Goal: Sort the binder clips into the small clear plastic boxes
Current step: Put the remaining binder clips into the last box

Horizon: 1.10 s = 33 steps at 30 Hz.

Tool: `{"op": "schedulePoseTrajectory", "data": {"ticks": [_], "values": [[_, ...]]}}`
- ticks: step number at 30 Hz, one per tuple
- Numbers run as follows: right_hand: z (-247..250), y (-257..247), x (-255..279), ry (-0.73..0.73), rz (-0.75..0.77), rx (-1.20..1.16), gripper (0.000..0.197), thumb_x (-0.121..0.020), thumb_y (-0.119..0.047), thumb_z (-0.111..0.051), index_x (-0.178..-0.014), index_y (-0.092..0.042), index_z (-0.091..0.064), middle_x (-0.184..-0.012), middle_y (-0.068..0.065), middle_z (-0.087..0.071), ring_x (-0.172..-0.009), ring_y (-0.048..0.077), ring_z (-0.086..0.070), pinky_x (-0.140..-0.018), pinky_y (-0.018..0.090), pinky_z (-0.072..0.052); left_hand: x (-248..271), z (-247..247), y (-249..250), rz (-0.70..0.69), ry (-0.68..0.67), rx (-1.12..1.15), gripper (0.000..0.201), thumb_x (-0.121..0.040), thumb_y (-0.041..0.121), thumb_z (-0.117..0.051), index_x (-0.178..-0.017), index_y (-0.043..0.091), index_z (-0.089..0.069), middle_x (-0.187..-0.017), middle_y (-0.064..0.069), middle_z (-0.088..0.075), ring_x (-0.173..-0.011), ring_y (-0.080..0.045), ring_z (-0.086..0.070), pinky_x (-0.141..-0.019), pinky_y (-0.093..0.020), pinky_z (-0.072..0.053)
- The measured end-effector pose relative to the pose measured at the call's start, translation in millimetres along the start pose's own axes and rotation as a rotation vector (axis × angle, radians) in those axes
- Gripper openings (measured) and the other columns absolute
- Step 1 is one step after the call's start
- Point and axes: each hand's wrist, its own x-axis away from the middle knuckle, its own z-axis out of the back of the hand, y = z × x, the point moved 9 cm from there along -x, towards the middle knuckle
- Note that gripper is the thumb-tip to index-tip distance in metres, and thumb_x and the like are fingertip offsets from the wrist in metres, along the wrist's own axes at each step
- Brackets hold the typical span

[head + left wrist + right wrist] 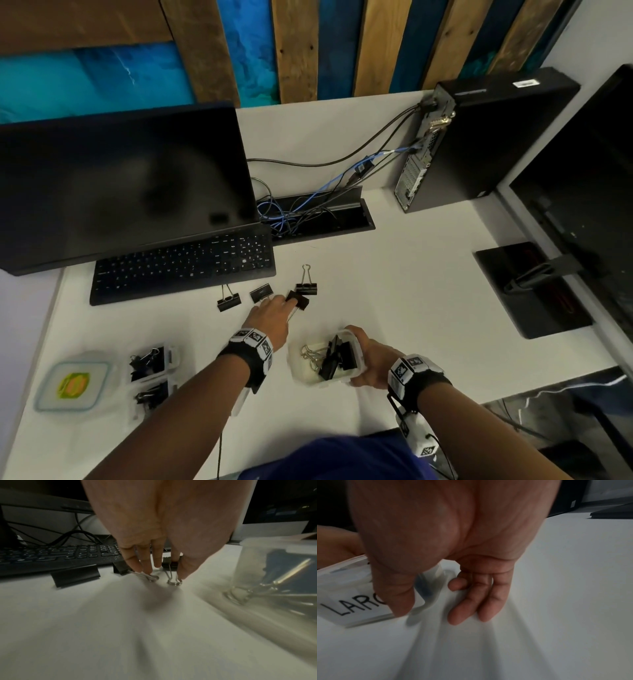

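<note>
Several black binder clips lie on the white desk point(428, 281) in front of the keyboard. My left hand point(286, 303) reaches over them; its thumb and forefinger pinch one tilted binder clip point(298, 299) point(169, 562), the thumb against its wire handle point(174, 580). Loose clips lie beside it point(228, 302) point(262, 293) point(306, 287) point(75, 575) point(120, 568). My right hand point(359, 356) point(428, 609) grips a clear plastic box point(301, 370) point(351, 601) point(254, 563) with a label reading "LAR…", the thumb on the label. It holds several large clips.
Two small clear boxes point(171, 356) point(137, 407) with clips and a lid with a green label point(73, 383) sit at the left front. A keyboard point(181, 270), dark monitor point(120, 188), cable tray point(325, 219), PC tower point(479, 137) and monitor stand point(531, 287) ring the desk.
</note>
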Motion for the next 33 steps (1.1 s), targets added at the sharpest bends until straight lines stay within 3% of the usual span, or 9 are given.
{"op": "schedulePoseTrajectory", "data": {"ticks": [3,8,15,18,21,24,26,33], "values": [[1,0,0,0.008,0.006,-0.006,0.112,-0.056,-0.053,-0.08,-0.138,-0.06,-0.003,-0.121,-0.005,-0.062,-0.106,0.026,-0.064,-0.093,0.046,-0.053,4,-5,1,0.025,0.029,0.003,0.045,-0.095,0.031,-0.049,-0.137,0.023,-0.036,-0.129,-0.004,-0.045,-0.118,-0.022,-0.045,-0.093,-0.035,-0.044],[3,-3,2,0.004,0.01,-0.004,0.111,-0.058,-0.048,-0.081,-0.137,-0.06,-0.004,-0.122,-0.006,-0.061,-0.106,0.025,-0.064,-0.094,0.045,-0.052,6,-11,1,0.086,0.041,0.044,0.036,-0.092,0.037,-0.053,-0.121,0.016,-0.047,-0.119,-0.006,-0.047,-0.108,-0.022,-0.05,-0.083,-0.032,-0.048],[0,0,0,-0.001,-0.008,0.007,0.114,-0.057,-0.052,-0.08,-0.138,-0.061,0.0,-0.121,-0.004,-0.06,-0.106,0.026,-0.064,-0.094,0.044,-0.052,20,-10,-13,0.149,0.073,0.26,0.041,-0.087,0.014,-0.055,-0.125,0.019,-0.038,-0.119,-0.005,-0.052,-0.098,-0.023,-0.058,-0.079,-0.034,-0.052],[-1,0,0,-0.003,-0.012,0.018,0.114,-0.058,-0.052,-0.079,-0.138,-0.059,0.001,-0.122,-0.004,-0.059,-0.105,0.026,-0.064,-0.094,0.043,-0.052,32,-3,-25,0.181,0.144,0.394,0.053,-0.087,0.012,-0.057,-0.135,0.024,-0.038,-0.124,-0.003,-0.054,-0.105,-0.023,-0.058,-0.086,-0.034,-0.05],[-1,-1,-1,0.003,-0.011,0.021,0.115,-0.056,-0.053,-0.079,-0.138,-0.059,0.002,-0.121,-0.005,-0.06,-0.106,0.026,-0.064,-0.094,0.044,-0.052,46,13,-16,0.084,0.235,0.486,0.053,-0.088,0.013,-0.06,-0.136,0.024,-0.041,-0.129,0.001,-0.051,-0.107,-0.017,-0.056,-0.09,-0.028,-0.048],[-1,-2,-1,-0.001,-0.012,0.037,0.117,-0.055,-0.056,-0.078,-0.139,-0.058,0.004,-0.122,-0.004,-0.059,-0.107,0.027,-0.063,-0.095,0.045,-0.051,62,29,25,-0.142,0.266,0.47,0.051,-0.091,0.019,-0.06,-0.139,0.024,-0.042,-0.138,0.005,-0.042,-0.109,-0.011,-0.054,-0.096,-0.021,-0.044],[0,-2,-1,-0.001,-0.018,0.045,0.118,-0.056,-0.055,-0.078,-0.139,-0.058,0.005,-0.123,-0.003,-0.06,-0.107,0.027,-0.063,-0.095,0.045,-0.051,67,29,55,-0.254,0.247,0.417,0.05,-0.092,0.02,-0.058,-0.139,0.026,-0.042,-0.137,0.006,-0.039,-0.108,-0.013,-0.055,-0.091,-0.017,-0.041],[0,-5,3,0.015,-0.021,0.041,0.115,-0.062,-0.046,-0.081,-0.141,-0.053,0.002,-0.116,-0.007,-0.061,-0.101,0.022,-0.065,-0.089,0.04,-0.054,67,5,93,-0.332,0.128,0.255,0.055,-0.089,0.013,-0.057,-0.139,0.025,-0.038,-0.133,0.001,-0.043,-0.104,-0.024,-0.056,-0.091,-0.034,-0.049]]}}
